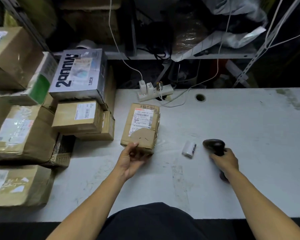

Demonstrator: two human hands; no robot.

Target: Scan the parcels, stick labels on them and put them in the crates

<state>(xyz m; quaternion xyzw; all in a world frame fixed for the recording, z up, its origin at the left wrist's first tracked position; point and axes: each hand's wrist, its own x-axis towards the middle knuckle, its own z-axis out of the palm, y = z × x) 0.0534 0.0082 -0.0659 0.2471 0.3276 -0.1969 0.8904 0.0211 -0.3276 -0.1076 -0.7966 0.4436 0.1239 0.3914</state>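
While the parcel (141,126) lies label-up on the white table (249,135), the left hand (131,159) grips its near end, thumb on top. Right hand (224,159) is curled around the black scanner (214,146), beside a label roll (189,149).

Light: I see the white table (232,129) lit brightly from overhead; the shelves behind sink into near black.
Shadows: soft, short ones under my forearms.
Glare: sheen on the taped boxes (19,129) at left.
Blur: the left stack and far clutter smear; label print is unreadable.
Distortion: wide-angle bowing at the edges.
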